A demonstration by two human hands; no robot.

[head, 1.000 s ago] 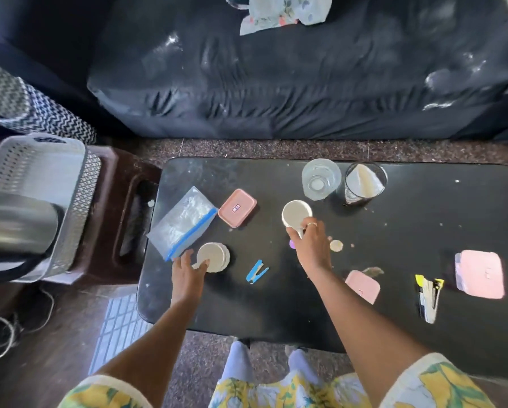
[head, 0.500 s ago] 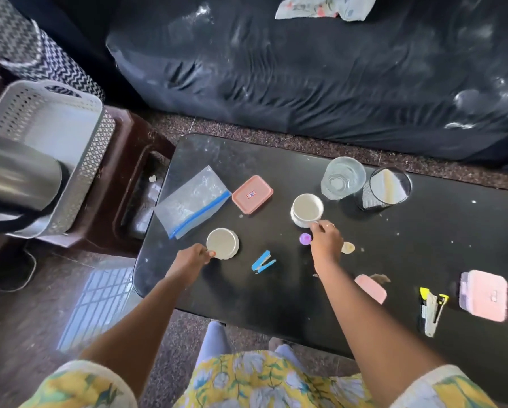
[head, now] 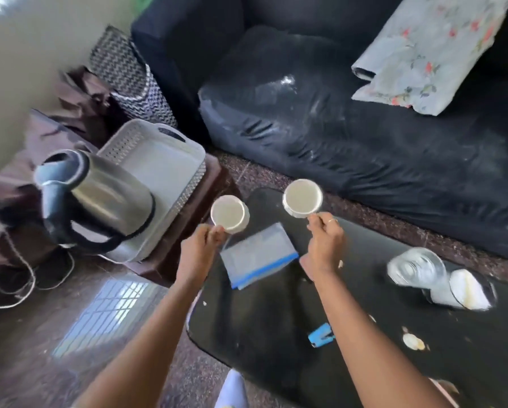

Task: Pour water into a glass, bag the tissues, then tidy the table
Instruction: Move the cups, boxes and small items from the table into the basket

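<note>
My left hand [head: 201, 245] pinches a white cup [head: 228, 214] by its rim, held above the left end of the black table [head: 261, 328]. My right hand [head: 324, 240] grips a second white cup [head: 302, 201] by its handle, raised over the table's far edge. Between my hands a clear zip bag with a blue seal [head: 258, 256] lies flat on the table. At the right stand a glass of water [head: 417, 267] and a glass holding white tissue [head: 464, 290]. A white perforated basket [head: 161, 160] sits on a brown stool left of the table.
A steel kettle [head: 99, 198] stands on the stool in front of the basket, its cord trailing on the floor. A blue clip [head: 320, 338] and small scraps [head: 413, 343] lie on the table. A dark sofa [head: 364, 136] with a floral cloth [head: 429, 51] runs behind.
Both cups have been lifted off the table and carried left toward the basket side. The view has swung left, bringing the kettle and basket closer.
</note>
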